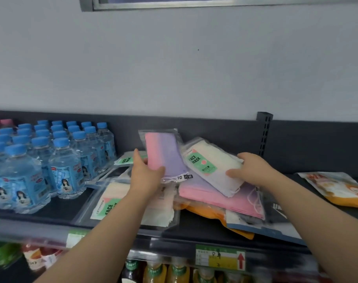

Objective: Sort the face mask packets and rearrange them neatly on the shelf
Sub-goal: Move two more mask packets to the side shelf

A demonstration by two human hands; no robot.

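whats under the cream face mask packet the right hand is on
Under the cream packet, held by the right hand, lies a pink-and-purple packet. Below that an orange packet and a dark blue one poke out. How many more are buried cannot be seen.

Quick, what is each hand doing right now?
Left hand: closed on the pink-and-purple mask packet, lifted upright.
Right hand: gripping the cream mask packet atop the pile.

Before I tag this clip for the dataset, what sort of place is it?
Most likely a small shop or convenience store: rows of identical water bottles, a price label on the shelf edge, and face mask packets piled as stock.
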